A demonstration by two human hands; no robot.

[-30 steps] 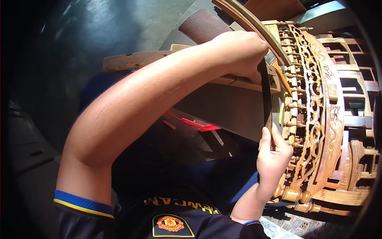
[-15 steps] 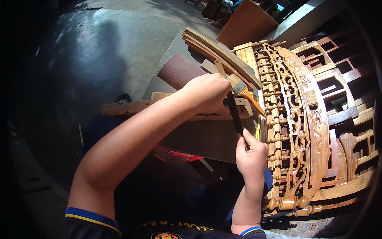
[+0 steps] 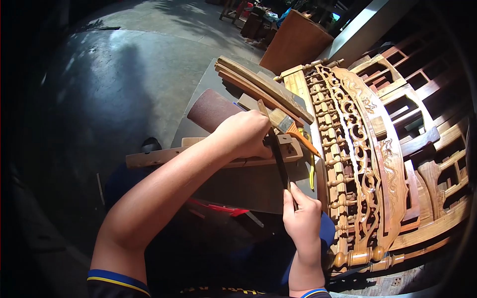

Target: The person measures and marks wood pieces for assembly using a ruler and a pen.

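My left hand (image 3: 247, 133) is closed round the upper part of a long dark flat tool (image 3: 279, 161), whose end sticks out above the fist. My right hand (image 3: 301, 211) pinches the lower end of the same tool, thumb on top. Beneath my left hand and forearm lies a pale wooden piece (image 3: 294, 150), partly hidden by them. Just right of my left hand is a brush (image 3: 298, 134) with an orange handle. A roll of brown sandpaper (image 3: 211, 110) rests behind my left wrist.
Long wooden strips (image 3: 263, 87) lie at the far side of the grey board (image 3: 238, 186). Carved wooden furniture (image 3: 357, 129) with turned spindles stands close on the right. A red-handled tool (image 3: 223, 208) is near the board's front edge. A brown panel (image 3: 295, 42) stands behind.
The view has shifted, so the bench and furniture appear lower and further left. Both hands keep hold of the dark tool, with little visible change in their grip.
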